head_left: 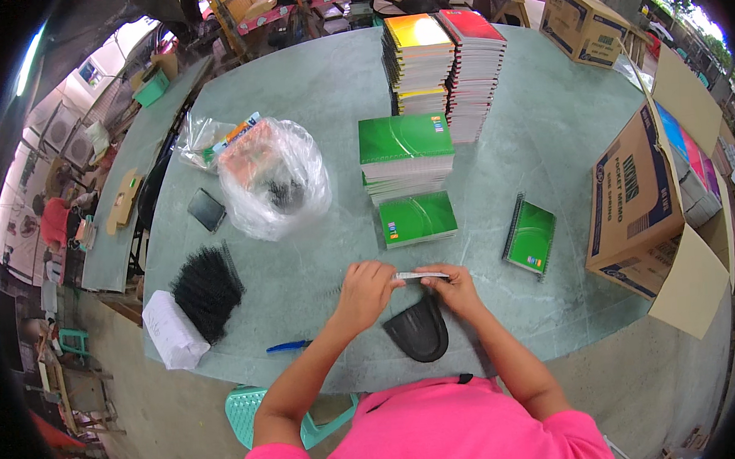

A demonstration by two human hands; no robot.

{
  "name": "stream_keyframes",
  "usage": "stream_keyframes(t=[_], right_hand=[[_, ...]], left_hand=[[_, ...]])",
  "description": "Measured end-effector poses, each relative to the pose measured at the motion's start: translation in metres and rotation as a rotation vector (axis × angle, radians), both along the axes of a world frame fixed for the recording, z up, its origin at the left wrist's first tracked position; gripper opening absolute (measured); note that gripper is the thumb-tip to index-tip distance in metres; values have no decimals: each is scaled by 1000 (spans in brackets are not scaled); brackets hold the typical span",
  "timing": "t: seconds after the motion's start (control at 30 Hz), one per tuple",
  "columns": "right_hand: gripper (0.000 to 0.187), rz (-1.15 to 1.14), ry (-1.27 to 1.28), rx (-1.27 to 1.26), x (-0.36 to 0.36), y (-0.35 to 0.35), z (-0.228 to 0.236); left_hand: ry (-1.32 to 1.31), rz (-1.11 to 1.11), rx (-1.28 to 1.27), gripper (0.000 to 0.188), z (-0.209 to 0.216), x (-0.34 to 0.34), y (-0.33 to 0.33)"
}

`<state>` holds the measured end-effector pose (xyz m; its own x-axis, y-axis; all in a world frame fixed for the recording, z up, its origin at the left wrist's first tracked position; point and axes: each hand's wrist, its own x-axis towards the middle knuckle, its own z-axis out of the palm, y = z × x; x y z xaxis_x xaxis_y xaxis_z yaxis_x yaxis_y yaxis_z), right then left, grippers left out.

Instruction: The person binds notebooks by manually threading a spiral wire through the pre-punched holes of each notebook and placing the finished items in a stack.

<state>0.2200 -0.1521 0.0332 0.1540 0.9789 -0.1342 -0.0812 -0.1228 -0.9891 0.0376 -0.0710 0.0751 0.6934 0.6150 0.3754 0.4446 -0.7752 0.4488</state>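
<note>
A thin notebook is being pinched edge-on between the left hand and right hand, just above the counter, over a black pad. Green notebooks are lying just beyond.

blue pen | plastic bag | cardboard box | black wallet

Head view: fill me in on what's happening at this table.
A person in a pink top sits at a grey-green table. Both hands, the left hand and the right hand, hold a thin notebook edge-on just above the tabletop, over a dark curved tray. Ahead lie stacks of green notebooks, and one spiral-bound green notebook lies to the right. A pile of black spiral coils sits to the left, near a blue pen.
</note>
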Motion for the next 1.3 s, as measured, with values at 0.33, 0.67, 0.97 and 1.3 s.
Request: stream_keyframes(t=[0.33,0.67,0.97,1.3], right_hand=[[21,-23,-14,68,2,1,-3],[17,-104,-88,110,-1,8,1],[14,-99,-142,143,-3,5,6],[20,18,-800,341,-2,5,34]], left_hand=[[188,146,-92,30,3,-5,-50],[-190,280,-692,27,7,-29,-46],[-120,241,-338,31,45,-29,-16],[154,-81,-426,24,6,-22,-49]])
